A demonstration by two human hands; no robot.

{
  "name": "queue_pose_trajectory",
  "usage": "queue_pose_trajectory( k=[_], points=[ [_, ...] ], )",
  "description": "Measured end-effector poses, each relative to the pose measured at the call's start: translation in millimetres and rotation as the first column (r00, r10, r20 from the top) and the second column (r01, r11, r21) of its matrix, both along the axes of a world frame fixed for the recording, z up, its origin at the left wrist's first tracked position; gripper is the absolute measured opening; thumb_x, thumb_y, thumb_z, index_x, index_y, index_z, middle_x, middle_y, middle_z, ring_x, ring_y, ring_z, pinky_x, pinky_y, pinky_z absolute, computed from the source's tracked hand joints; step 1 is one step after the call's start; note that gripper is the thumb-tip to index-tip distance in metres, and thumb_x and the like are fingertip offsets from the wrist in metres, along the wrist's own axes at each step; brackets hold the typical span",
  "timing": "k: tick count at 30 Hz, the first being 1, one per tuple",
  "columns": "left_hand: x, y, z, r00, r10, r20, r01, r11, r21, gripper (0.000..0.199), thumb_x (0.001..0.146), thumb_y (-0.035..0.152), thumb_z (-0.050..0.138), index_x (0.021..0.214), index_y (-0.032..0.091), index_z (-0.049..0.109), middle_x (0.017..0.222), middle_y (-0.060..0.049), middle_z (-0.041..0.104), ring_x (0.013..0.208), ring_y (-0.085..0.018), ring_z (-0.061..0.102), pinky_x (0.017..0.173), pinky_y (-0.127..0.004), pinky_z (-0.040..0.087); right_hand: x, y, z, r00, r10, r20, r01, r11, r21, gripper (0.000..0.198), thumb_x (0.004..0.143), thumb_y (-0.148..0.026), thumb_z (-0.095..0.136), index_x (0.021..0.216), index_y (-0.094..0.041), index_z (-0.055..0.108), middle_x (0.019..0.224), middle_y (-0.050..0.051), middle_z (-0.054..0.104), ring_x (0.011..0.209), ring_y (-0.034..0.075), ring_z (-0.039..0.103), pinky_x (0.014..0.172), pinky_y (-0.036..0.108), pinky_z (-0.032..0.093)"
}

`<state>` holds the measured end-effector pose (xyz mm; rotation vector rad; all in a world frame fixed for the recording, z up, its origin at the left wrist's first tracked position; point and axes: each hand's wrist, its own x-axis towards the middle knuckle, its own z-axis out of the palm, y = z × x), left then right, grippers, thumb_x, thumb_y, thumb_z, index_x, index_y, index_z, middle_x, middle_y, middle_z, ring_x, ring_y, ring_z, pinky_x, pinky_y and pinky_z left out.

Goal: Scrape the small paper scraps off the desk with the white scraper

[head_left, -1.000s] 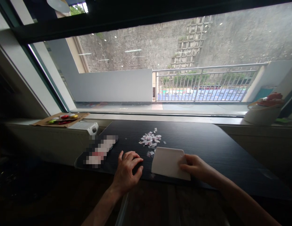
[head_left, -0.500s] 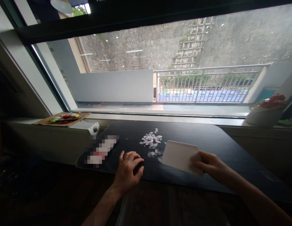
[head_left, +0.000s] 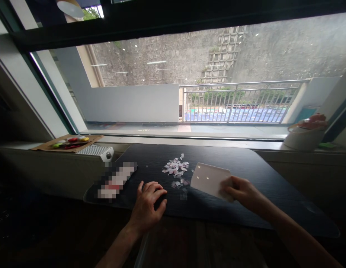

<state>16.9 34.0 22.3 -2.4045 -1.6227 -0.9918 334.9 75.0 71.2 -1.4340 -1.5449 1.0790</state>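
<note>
My right hand (head_left: 240, 190) grips the lower right corner of a white rectangular tray (head_left: 208, 178), flat with rounded corners and a thin rim. It is tilted above the table, with small bright reflections on its surface; its far left edge is close to the scraps. A pile of small square paper scraps (head_left: 176, 166) lies on the black table (head_left: 231, 156). Nearer to me, several thin translucent pieces (head_left: 183, 193) are scattered. To the left of these, my left hand (head_left: 150, 203) rests at the table with its fingers curved and apart, holding nothing.
A pixelated strip (head_left: 117, 182) lies at the table's left end. On the sill are a brown sheet (head_left: 41, 145) with colourful items and a white container (head_left: 304, 136). A white radiator (head_left: 99, 152) stands beside the table, and a large window (head_left: 147, 96) spans the back.
The tray has tilted, so that light reflections now show on it. More translucent pieces are visible on the table near its left edge. My left hand keeps its pose; the whole view shifts slightly.
</note>
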Motion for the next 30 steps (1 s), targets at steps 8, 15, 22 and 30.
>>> queue_pose_trajectory(
  k=[8,15,22,30],
  points=[
    [0.7,-0.1,0.9,1.000,0.003,-0.003,-0.003,1.000,0.003,0.020,0.079,0.023,0.054,0.095,0.025,0.065,0.100,-0.004,0.064,0.108,-0.027,0.055,0.105,-0.063,0.023,-22.8,4.9,-17.0,0.998,0.064,0.012,-0.062,0.990,-0.123,0.017,0.059,-0.026,0.061,0.072,-0.016,0.065,0.073,0.005,0.072,0.070,0.024,0.066,0.060,0.032,0.051],
    [1.3,-1.6,1.9,1.000,-0.005,-0.003,0.005,1.000,-0.006,0.019,0.080,0.024,0.054,0.096,0.025,0.065,0.100,-0.004,0.064,0.108,-0.027,0.055,0.105,-0.063,0.023,-25.2,-13.4,-5.1,0.981,0.187,-0.052,-0.194,0.954,-0.230,0.023,0.057,-0.026,0.063,0.076,-0.014,0.068,0.074,0.006,0.073,0.067,0.022,0.066,0.055,0.028,0.048],
    [1.1,-0.9,2.9,1.000,-0.002,-0.006,0.002,1.000,-0.010,0.019,0.080,0.024,0.053,0.096,0.025,0.065,0.100,-0.004,0.064,0.108,-0.027,0.055,0.105,-0.064,0.022,-25.3,-23.7,4.3,0.948,0.252,-0.196,-0.301,0.910,-0.284,0.027,0.057,-0.029,0.068,0.079,-0.014,0.068,0.079,0.006,0.073,0.077,0.024,0.067,0.063,0.030,0.051],
    [0.6,-1.2,1.8,1.000,0.006,-0.014,-0.006,1.000,-0.010,0.020,0.080,0.025,0.054,0.095,0.025,0.066,0.100,-0.003,0.064,0.107,-0.026,0.055,0.106,-0.063,0.023,2.7,-17.9,-5.2,0.981,0.132,-0.144,-0.149,0.982,-0.116,0.027,0.061,-0.035,0.069,0.080,-0.015,0.068,0.072,0.004,0.071,0.063,0.020,0.065,0.050,0.027,0.047]
  ],
)
